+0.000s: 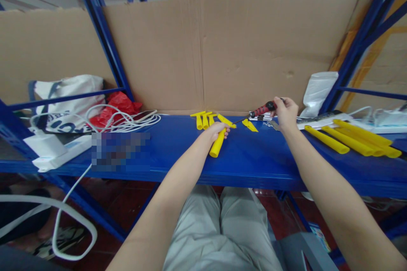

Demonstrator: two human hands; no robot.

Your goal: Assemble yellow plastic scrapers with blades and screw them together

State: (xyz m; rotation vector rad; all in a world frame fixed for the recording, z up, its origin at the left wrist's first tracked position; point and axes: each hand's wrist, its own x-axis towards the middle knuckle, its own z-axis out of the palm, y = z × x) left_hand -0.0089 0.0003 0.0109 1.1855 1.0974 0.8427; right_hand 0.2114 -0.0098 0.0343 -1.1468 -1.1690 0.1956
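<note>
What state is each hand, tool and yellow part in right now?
Left hand: closed around a yellow tube on the shelf.
Right hand: gripping a screwdriver, tip aimed at the tube's end.
Short yellow pieces: lying loose behind the left hand.
Long yellow tubes: lying flat, untouched, at right.
White cable: coiled at left.

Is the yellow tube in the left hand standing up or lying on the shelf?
Lying. The yellow tube rests flat on the blue shelf, with the left hand gripping its far end.
</note>
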